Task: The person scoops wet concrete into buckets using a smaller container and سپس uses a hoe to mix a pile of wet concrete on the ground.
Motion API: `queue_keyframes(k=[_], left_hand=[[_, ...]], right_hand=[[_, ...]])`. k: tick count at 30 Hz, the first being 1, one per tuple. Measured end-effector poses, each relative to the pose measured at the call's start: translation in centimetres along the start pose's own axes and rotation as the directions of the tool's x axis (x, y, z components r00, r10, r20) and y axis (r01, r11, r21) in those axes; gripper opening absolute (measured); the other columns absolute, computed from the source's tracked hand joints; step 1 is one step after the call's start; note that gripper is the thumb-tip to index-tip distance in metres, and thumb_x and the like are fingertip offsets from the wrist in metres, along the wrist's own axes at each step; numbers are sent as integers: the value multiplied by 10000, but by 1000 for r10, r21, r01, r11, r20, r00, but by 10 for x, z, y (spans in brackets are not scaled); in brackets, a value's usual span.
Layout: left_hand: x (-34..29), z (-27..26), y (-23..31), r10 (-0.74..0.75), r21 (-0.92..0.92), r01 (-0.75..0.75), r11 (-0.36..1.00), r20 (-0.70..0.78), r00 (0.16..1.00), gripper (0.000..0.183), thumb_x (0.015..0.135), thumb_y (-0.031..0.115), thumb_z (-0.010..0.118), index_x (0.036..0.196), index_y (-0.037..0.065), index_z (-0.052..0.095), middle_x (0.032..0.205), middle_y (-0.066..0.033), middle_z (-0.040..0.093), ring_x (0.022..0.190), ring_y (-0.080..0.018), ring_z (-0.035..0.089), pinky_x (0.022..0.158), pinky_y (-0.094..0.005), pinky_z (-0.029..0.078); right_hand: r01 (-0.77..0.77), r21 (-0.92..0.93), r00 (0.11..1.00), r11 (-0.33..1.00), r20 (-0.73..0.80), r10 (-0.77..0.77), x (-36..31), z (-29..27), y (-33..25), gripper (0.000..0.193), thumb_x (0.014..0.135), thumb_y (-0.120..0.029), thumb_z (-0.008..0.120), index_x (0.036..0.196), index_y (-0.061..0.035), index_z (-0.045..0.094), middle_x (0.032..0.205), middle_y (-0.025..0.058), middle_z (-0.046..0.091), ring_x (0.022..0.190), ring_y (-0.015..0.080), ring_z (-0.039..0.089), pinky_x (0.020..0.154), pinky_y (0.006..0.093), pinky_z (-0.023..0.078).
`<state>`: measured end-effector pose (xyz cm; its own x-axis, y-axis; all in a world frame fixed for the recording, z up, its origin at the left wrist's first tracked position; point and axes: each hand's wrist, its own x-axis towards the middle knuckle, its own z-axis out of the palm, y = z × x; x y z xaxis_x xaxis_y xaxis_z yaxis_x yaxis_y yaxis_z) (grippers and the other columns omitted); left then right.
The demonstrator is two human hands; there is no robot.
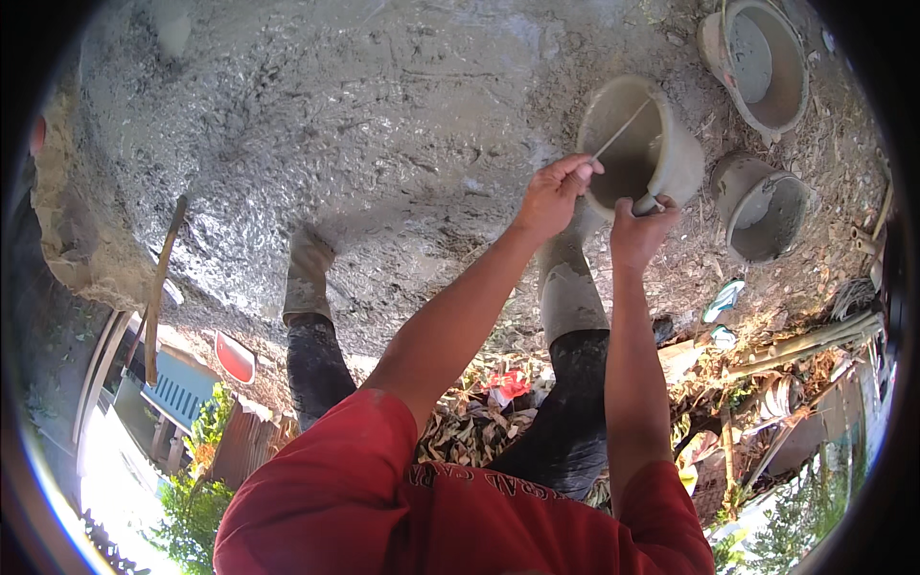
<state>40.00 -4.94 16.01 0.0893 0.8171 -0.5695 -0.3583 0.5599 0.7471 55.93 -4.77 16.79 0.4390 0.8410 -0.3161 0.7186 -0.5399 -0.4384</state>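
The scene is lit by daylight. Wet grey mud (pixel 220 144) is flecked with white glare, while the inside of the central bucket (pixel 682 158) is left in shade. Dry leaves (pixel 468 436) are dappled by sun. At lower left, detail is washed out to white. The round view is ringed by black, its edges bent and fringed with blue.

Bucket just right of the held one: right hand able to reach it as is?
Probably not as is: the right hand is gripping the held bucket at its rim. If freed, likely yes: no obstacle shows between it and the neighbouring bucket, though depth is unclear.
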Motion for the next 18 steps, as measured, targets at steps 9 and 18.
queue_keyframes(k=[9, 18], left_hand=[[-83, -218, -88, -135, 221, 192, 956, -247, 959, 213, 1021, 230, 541, 959, 48, 633, 778, -24, 586, 737, -109, 540, 693, -297, 482], [-249, -590, -67, -155, -123, 108, 987, -493, 856, 255, 1021, 260, 542, 914, 42, 620, 607, -8, 515, 589, -98, 509, 595, -273, 428]], right_hand=[[19, -260, 998, 966, 56, -4, -162, 147, -13, 1012, 772, -94, 605, 1599, -139, 23, 1471, 388, 339, 1356, 561, 337, 1062, 553, 410], [247, -240, 913, 939, 381, -143, -407, 355, -218, 978, 833, -164, 632, 1603, -165, 30, 1478, 469, 214, 1335, 613, 315, 1027, 539, 449]])
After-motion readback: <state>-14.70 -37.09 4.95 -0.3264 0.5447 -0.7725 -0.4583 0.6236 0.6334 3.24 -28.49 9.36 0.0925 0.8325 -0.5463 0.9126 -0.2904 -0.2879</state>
